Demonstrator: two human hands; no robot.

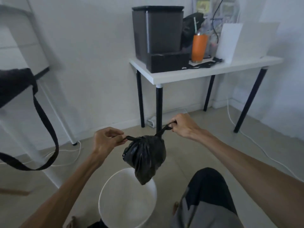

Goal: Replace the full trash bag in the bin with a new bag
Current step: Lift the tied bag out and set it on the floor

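A small black trash bag (pixel 144 157), bunched and full, hangs in the air above a round white bin (pixel 128 201) that stands on the floor and looks bare inside. The bag's top is drawn together into two twisted ends. My left hand (pixel 107 140) pinches the left end, and my right hand (pixel 182 125) grips the right end, held slightly higher. The two ends are stretched apart between my hands. The bag's lowest tip hangs over the bin's far rim.
A white table (pixel 205 71) with black legs stands ahead against the wall, carrying a dark lidded bin (pixel 156 28), a black box and an orange tumbler (pixel 199 47). A black strap (pixel 47 129) hangs at the left. White cables run along the floor. My knee (pixel 210 191) is at the lower right.
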